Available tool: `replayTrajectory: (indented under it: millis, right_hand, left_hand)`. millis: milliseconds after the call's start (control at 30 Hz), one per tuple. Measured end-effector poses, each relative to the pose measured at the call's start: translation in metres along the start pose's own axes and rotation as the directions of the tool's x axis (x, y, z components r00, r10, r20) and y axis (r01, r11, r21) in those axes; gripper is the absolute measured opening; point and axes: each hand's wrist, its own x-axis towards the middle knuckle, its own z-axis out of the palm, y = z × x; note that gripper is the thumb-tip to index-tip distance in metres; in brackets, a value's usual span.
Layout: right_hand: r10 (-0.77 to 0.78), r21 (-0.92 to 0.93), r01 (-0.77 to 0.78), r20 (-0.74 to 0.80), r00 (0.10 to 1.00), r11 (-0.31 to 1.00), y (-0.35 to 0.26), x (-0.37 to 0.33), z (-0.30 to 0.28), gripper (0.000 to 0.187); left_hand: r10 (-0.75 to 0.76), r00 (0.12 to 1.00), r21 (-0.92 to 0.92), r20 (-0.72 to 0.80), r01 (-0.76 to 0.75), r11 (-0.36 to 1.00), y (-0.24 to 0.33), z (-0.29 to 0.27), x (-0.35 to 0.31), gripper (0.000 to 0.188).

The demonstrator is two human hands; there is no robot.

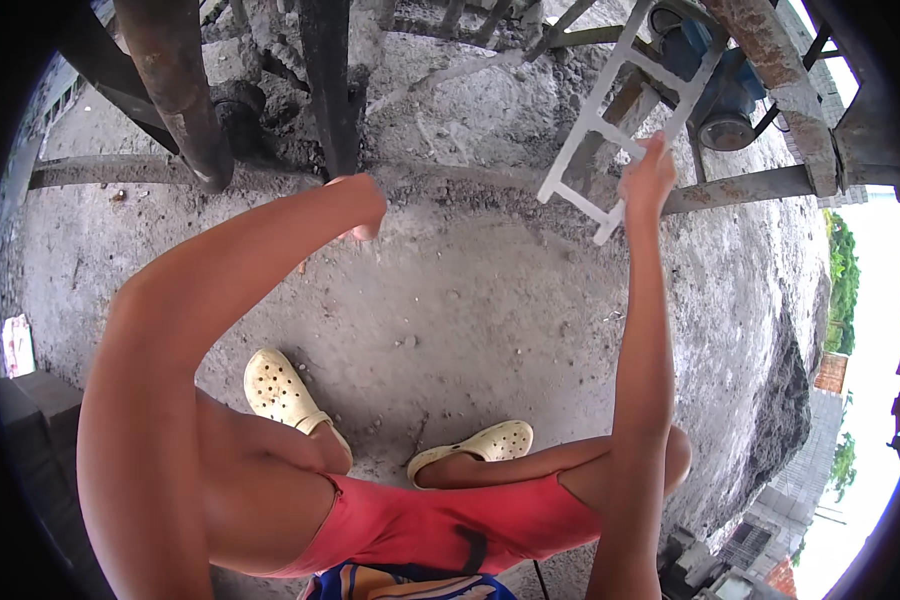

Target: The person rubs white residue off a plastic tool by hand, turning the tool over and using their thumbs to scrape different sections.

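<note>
Nearest the camera, the person is crouching in red shorts (440, 530), with two pale yellow perforated foam clogs (280, 392) resting on the grey, gritty concrete floor (470, 310). Both bare forearms are reaching forward from the lower edge. The left hand (360, 205) is curling into a loose fist, its fingers closed; I cannot tell whether anything is inside it. It is hovering just in front of a dark vertical steel post (328, 80) standing in caked cement. The right hand (650, 175) is stretching further out, its fingers gripping the lower end of a white ladder-shaped plastic frame (620, 110), which is leaning tilted toward the upper right, against a rusty horizontal steel bar (750, 185). Beyond it, a blue motor housing (720, 80) is sitting under a rusty beam.
</note>
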Motion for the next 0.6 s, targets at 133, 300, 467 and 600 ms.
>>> replayTrajectory:
  millis: [133,300,467,600]
  right_hand:
    - [-0.227,-0.580,0.370,0.306,0.925,0.726,0.025,0.020,-0.017,0.047]
    - [-0.346,-0.551,0.406,0.216,0.913,0.729,-0.012,0.033,-0.038,0.049]
    - [-0.090,-0.357,0.111,0.074,0.993,0.928,0.006,0.021,-0.014,0.048]
    - [-0.284,-0.587,0.457,0.367,0.886,0.668,-0.011,0.045,-0.028,0.050]
  left_hand:
    - [-0.001,0.994,0.027,-0.109,0.004,1.000,0.022,-0.012,-0.007,0.014]
    - [0.106,0.985,0.120,-0.136,-0.090,0.989,0.011,-0.008,0.005,0.023]
    - [0.062,0.977,-0.008,-0.206,-0.065,0.998,0.004,-0.013,-0.010,0.028]
    - [-0.051,0.961,0.037,-0.270,0.063,0.997,0.022,-0.013,-0.020,0.029]
